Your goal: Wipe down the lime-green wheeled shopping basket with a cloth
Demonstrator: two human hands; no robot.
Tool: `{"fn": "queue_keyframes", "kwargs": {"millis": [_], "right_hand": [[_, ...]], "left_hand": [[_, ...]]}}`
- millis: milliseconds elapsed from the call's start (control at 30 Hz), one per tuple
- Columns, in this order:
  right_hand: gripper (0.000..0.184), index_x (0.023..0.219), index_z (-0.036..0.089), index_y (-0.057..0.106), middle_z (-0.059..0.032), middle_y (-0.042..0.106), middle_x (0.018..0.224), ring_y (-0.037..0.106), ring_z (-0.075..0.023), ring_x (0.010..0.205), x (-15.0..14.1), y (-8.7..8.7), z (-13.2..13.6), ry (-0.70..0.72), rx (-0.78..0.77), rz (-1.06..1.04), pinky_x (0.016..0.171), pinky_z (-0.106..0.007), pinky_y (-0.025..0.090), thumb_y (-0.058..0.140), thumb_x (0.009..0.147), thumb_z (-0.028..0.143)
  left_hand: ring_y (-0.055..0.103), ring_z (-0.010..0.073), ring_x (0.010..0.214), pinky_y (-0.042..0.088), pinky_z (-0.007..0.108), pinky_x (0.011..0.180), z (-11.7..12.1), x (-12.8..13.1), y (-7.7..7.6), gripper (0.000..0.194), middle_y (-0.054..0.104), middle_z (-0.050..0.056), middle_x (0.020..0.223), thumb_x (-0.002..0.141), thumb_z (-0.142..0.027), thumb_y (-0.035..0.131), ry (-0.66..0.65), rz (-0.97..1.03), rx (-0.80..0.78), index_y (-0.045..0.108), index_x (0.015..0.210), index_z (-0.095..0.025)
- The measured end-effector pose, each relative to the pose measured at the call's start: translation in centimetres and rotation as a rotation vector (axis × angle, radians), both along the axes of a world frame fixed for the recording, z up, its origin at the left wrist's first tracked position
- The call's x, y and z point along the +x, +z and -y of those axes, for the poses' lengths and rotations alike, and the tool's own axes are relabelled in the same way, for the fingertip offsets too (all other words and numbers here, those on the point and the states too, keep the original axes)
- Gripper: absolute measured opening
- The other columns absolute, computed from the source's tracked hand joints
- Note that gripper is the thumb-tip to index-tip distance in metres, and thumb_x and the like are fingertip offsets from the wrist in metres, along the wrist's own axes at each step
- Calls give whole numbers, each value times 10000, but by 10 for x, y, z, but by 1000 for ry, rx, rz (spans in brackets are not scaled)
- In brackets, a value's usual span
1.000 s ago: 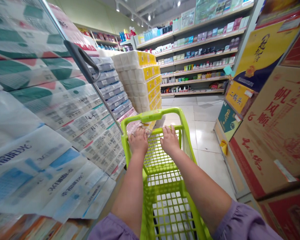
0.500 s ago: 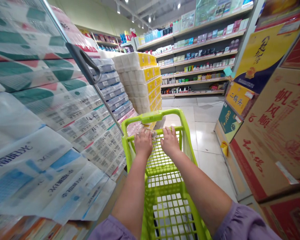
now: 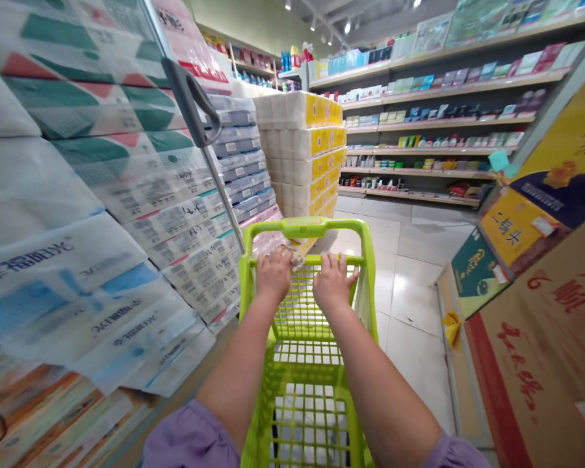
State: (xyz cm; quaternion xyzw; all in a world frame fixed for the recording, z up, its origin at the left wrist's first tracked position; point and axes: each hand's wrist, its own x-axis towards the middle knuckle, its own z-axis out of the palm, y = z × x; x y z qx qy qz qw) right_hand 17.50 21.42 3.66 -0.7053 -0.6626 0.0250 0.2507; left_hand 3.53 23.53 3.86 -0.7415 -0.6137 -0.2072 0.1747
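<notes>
A lime-green plastic shopping cart (image 3: pixel 365 260) stands in the aisle right in front of me. My left hand (image 3: pixel 274 272) is curled over its upper crossbar and also seems to press a crinkly clear wrapper (image 3: pixel 283 243) against the bar. My right hand (image 3: pixel 332 281) grips the same bar just to the right, thumb stuck out to the side. The cart's mesh basket (image 3: pixel 305 396) shows only the floor through it.
Stacked packs of tissue paper (image 3: pixel 127 195) wall the left side, with a metal pole and grey handle (image 3: pixel 195 110) leaning across them. A pile of yellow-labelled rolls (image 3: pixel 307 149) stands ahead. Cardboard boxes (image 3: pixel 541 312) line the right. Product shelves (image 3: pixel 433 123) close the far end; tiled floor (image 3: pixel 409 273) lies between.
The view has swung to the right and the cart has rolled a little forward along the aisle. Both hands stay on the crossbar; the right thumb has spread outward.
</notes>
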Motion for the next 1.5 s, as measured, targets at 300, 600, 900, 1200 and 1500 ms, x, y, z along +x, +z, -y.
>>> {"fn": "queue_keyframes", "kwargs": {"millis": [300,600,900,1200,1500], "right_hand": [[563,1401,163,421,-131,388,1479,192,-310,1407,10,1,-10,24,-8,-20,1086,-626,111,400,839,206],[552,1405,162,414,-127,375,1487,182,-302,1411,14,-1,-10,12,-26,4,1077,-624,171,376,857,212],[568,1409,144,396,-121,358,1496,175,-298,1418,8,-3,-6,-24,0,56,1076,-549,277,394,845,210],[590,1396,109,414,-118,394,1470,203,-304,1403,7,-9,-7,-18,79,66,1062,-501,334,376,813,193],[519,1375,155,442,-118,419,1457,258,-249,1400,3,2,-1,15,190,-48,1128,-518,200,364,868,236]], "left_hand": [[493,278,1242,288,506,1114,-11,4,-3,419,491,68,1418,896,-202,454,-123,-28,-28,535,1303,-259],[466,265,1258,309,450,1113,-14,4,-1,419,561,53,1344,870,-159,449,-165,36,-29,560,1268,-227],[441,264,1272,294,450,1122,-13,-3,-6,478,526,54,1385,838,-119,445,-223,126,-52,554,1287,-241],[444,275,1268,288,452,1130,-13,-1,-7,449,542,40,1368,842,-107,454,-228,211,-45,590,1247,-245],[423,231,1322,377,415,1083,-7,14,-5,510,439,90,1458,891,-95,390,-325,397,-42,420,1387,-211]]}}
